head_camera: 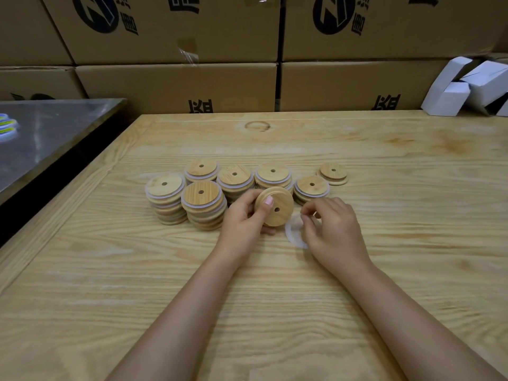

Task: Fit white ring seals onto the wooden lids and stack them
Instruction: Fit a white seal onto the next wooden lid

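Note:
My left hand (pixel 243 218) grips a round wooden lid (pixel 277 206) with a centre hole, tilted up off the wooden table (pixel 275 284). Just right of it my right hand (pixel 334 229) pinches a thin white ring seal (pixel 292 233) that hangs beside the lid's lower edge. Behind the hands stand several stacks of lids with white seals (pixel 203 204), tallest at the left. A single lid without a seal (pixel 333 173) lies at the far right of the row.
Brown cardboard boxes (pixel 176 86) wall off the table's far edge. White folded cartons (pixel 467 89) lie at the back right. A grey metal table (pixel 49 136) stands to the left, with a dark gap between it and the wooden one.

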`<state>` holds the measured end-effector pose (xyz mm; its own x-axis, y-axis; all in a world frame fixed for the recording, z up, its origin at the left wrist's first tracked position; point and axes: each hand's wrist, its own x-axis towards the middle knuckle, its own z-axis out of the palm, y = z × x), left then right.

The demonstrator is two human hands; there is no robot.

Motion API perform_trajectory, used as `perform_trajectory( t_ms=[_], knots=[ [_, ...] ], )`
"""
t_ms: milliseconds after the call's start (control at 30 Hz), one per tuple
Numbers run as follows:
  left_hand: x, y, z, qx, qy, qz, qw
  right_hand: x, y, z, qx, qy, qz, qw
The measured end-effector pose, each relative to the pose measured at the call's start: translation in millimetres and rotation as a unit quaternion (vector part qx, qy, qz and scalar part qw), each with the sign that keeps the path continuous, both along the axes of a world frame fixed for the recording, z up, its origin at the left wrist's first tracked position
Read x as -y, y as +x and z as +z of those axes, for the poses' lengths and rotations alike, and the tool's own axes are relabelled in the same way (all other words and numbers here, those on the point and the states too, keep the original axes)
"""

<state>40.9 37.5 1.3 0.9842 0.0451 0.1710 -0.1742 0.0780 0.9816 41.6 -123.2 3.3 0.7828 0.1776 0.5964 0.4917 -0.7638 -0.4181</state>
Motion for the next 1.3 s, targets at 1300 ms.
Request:
perform_trajectory(
  t_ms=[1300],
  knots=[
    [1.5, -4.7, -5.2, 0.115, 0.159, 0.014, 0.98, -3.8, 5.7, 0.2, -0.159, 0.424, 0.141, 0.881]
  ],
)
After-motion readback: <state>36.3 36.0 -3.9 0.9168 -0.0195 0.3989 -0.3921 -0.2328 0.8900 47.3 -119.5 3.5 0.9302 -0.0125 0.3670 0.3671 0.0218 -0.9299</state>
